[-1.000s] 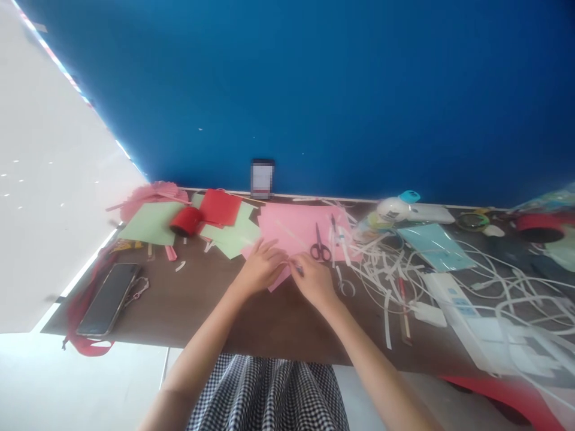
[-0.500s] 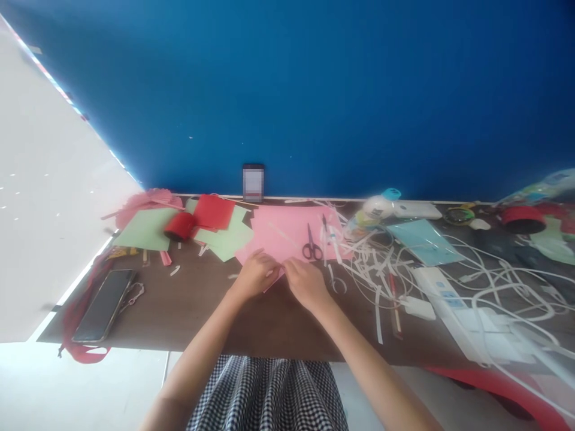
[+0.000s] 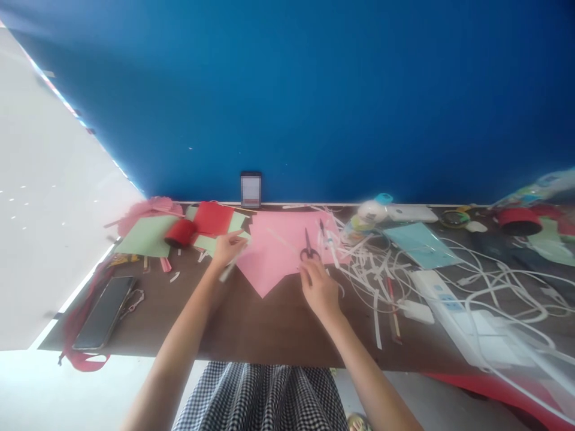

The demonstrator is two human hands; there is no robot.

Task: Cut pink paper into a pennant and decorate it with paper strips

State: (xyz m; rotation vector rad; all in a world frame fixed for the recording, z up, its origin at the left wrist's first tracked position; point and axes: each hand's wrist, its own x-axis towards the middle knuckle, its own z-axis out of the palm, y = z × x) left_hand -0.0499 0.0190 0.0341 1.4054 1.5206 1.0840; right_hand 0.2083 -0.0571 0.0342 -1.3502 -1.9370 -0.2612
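Observation:
My left hand [image 3: 226, 250] is over the left edge of the pink paper [image 3: 269, 257], its fingers pinched on a narrow pale paper strip [image 3: 230, 269] that slants down beside it. The strip is a little blurred. At the lower right of the pink paper, my right hand [image 3: 320, 287] reaches the dark handles of the scissors [image 3: 307, 239], fingertips at the loops and thumb apart from the fingers. The scissors lie flat, blades pointing away from me.
Green paper [image 3: 150, 236], red paper [image 3: 214, 218] and a red roll [image 3: 180, 233] lie left. A phone [image 3: 105, 312] lies near the front left. White strips [image 3: 368, 257], tangled cables [image 3: 507, 293] and a power strip [image 3: 442, 311] crowd the right. Another screen [image 3: 250, 190] leans against the blue wall.
My hands, together at the pink paper's front corner before, have parted. The left has moved left with a pale strip; the right has moved right to the scissors, uncovering the paper's corner.

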